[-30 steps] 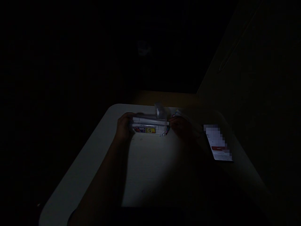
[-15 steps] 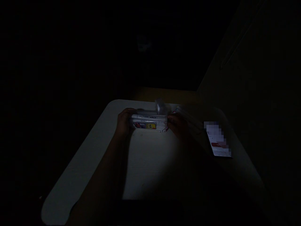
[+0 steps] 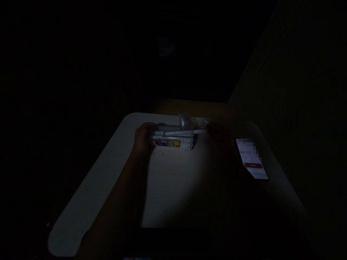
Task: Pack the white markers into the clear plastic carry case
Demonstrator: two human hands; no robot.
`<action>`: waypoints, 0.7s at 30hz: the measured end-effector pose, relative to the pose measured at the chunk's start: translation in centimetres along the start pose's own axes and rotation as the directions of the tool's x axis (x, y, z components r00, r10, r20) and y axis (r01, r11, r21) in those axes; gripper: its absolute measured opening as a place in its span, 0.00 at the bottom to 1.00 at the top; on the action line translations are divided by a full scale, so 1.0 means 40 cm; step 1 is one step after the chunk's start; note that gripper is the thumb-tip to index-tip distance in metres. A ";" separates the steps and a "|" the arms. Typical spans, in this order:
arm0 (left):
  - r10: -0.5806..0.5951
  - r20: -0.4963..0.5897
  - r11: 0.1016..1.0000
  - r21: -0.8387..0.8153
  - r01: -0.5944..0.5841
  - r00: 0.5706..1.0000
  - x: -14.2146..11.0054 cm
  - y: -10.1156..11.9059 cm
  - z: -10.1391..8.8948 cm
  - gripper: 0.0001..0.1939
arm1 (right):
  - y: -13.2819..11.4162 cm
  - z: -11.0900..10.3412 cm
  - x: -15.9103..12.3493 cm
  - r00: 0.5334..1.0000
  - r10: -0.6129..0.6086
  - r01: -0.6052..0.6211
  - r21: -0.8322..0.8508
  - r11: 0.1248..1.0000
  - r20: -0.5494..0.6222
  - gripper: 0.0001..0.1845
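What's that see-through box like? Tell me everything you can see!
The box looks like clear plastic, with a colourful label on its near side and a clear flap standing up near its right end. It's sideways near the white table's far edge, with white pens inside. One pen pokes out of the right end, reaching the right hand. The left hand holds the left end.

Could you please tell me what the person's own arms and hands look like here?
The left hand is bare, with no glove, and leads to a slim, bare left forearm. A dark edge beside it low in the picture may be a sleeve. The right hand looks ungloved too, but deep shadow hides any sleeve or markings there.
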State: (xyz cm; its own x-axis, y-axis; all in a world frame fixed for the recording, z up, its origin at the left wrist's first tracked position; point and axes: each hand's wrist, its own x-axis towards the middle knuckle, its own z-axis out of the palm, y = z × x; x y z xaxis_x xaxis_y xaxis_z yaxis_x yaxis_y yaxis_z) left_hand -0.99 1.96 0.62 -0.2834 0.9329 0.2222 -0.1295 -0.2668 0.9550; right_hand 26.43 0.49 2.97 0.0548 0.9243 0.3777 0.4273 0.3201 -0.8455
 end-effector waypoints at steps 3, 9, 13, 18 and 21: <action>0.000 0.016 0.999 -0.033 0.001 1.000 -0.004 0.003 0.005 0.13 | 0.016 -0.008 0.003 0.999 -0.043 0.043 -0.013 0.999 -0.007 0.10; 0.043 0.006 0.999 0.033 -0.043 0.999 -0.002 -0.004 -0.005 0.13 | 0.000 0.013 -0.009 0.982 -0.155 0.162 -0.053 0.985 0.111 0.09; 0.053 0.021 0.998 0.018 -0.053 0.998 0.003 -0.013 -0.010 0.13 | -0.031 0.020 -0.015 0.958 -0.212 0.234 -0.095 0.968 0.195 0.12; 0.055 0.038 0.997 0.051 -0.057 0.998 0.011 -0.016 -0.015 0.13 | -0.048 0.021 -0.026 0.900 -0.299 0.341 -0.085 0.936 0.317 0.10; 0.042 0.029 0.998 0.040 -0.043 0.999 0.011 -0.012 -0.012 0.13 | -0.043 0.003 -0.053 0.886 -0.298 0.354 -0.104 0.929 0.356 0.10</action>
State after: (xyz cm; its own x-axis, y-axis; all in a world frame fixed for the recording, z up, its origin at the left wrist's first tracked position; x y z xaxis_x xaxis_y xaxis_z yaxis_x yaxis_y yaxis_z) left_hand -1.52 2.37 0.15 -0.2608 0.9276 0.2674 -0.0791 -0.2966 0.9517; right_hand 25.49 -1.99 3.58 -0.4002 0.7975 0.4516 0.5106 0.6032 -0.6127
